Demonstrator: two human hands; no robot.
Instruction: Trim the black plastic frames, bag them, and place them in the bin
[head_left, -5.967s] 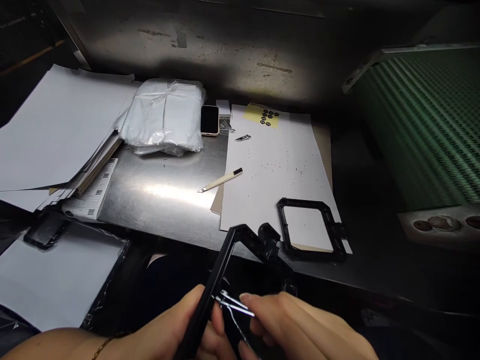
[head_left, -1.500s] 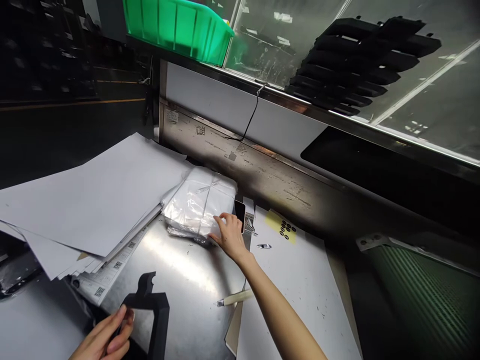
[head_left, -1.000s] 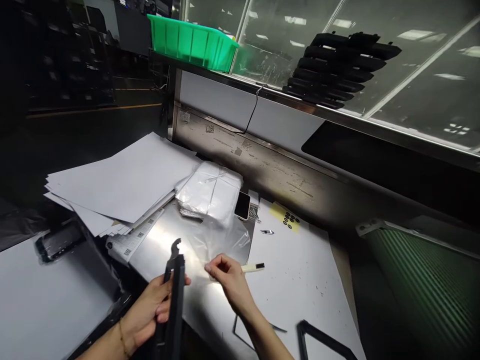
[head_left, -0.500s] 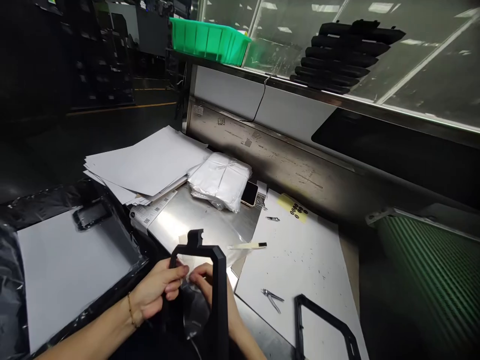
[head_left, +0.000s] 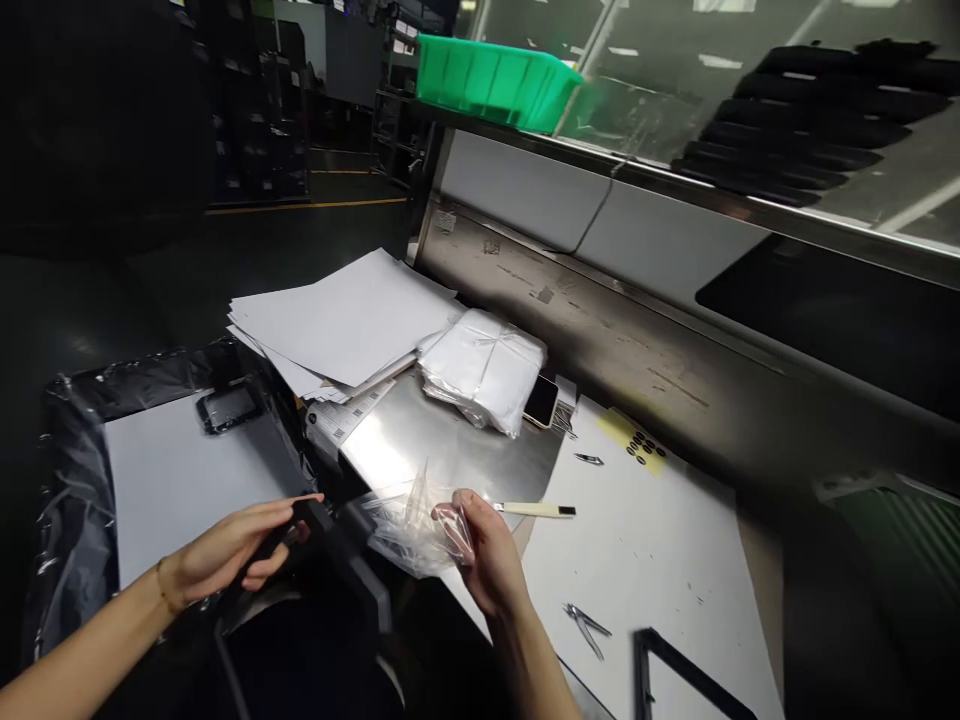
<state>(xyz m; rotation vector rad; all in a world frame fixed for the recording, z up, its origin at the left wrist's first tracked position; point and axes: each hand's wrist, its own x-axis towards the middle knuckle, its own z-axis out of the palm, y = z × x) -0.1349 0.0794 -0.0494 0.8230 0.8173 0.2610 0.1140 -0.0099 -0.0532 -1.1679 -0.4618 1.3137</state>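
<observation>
My left hand [head_left: 236,548] grips a black plastic frame [head_left: 352,575] near the front edge of the steel table [head_left: 465,455]. The frame lies nearly flat and points toward my right hand. My right hand [head_left: 484,550] pinches a clear plastic bag [head_left: 409,520] that hangs crumpled over the frame's end. A stack of folded clear bags [head_left: 484,365] sits at the back of the table, with a phone [head_left: 541,402] beside it.
A pile of white sheets [head_left: 337,320] lies at the left. A craft knife [head_left: 536,510], metal tweezers [head_left: 589,625], a yellow sticker sheet [head_left: 634,445] and a second black frame [head_left: 690,680] rest on white paper at the right. A green bin [head_left: 495,75] stands on the shelf above.
The frame has gone from upright to nearly flat in my left hand. My right hand has brought the clear bag up over the frame's end. My view has swung left.
</observation>
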